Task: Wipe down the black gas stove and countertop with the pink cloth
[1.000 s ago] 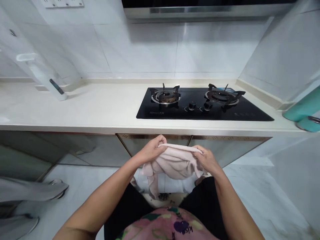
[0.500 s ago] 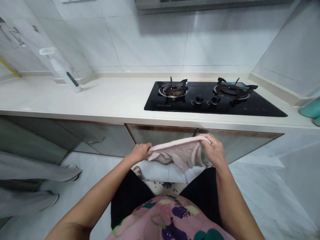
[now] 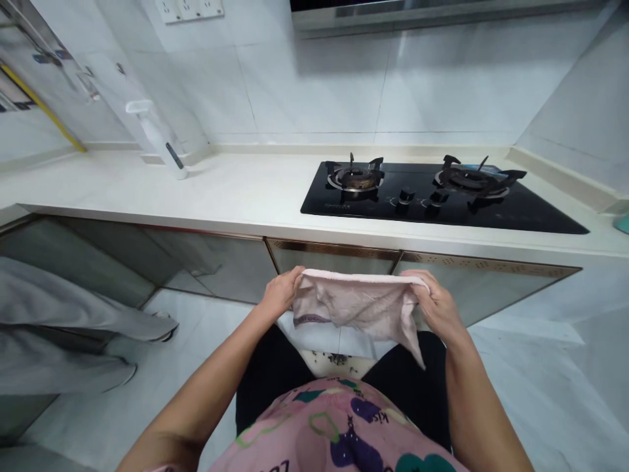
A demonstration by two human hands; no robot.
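Observation:
A pale pink cloth point(image 3: 358, 301) hangs stretched between my two hands, in front of the cabinet doors and just below the counter edge. My left hand point(image 3: 282, 290) is closed around its upper left corner. On the other side, my right hand point(image 3: 439, 303) grips the upper right corner, fingers wrapped over the edge. The top edge is drawn nearly straight, while the lower part droops in loose folds with one corner dangling near my right leg. A dark strip with unreadable lettering shows at the cloth's lower left.
A black gas stove point(image 3: 442, 196) with two burners is set into the white counter point(image 3: 236, 190). On the left stands a white spray bottle point(image 3: 160, 141). Another person's grey trouser legs point(image 3: 54, 328) are at far left. A range hood point(image 3: 393, 16) overhangs the stove.
The cloth has opened out wider and hangs lower between my hands, which have moved slightly apart. The whole view has shifted, so the counter things appear further right.

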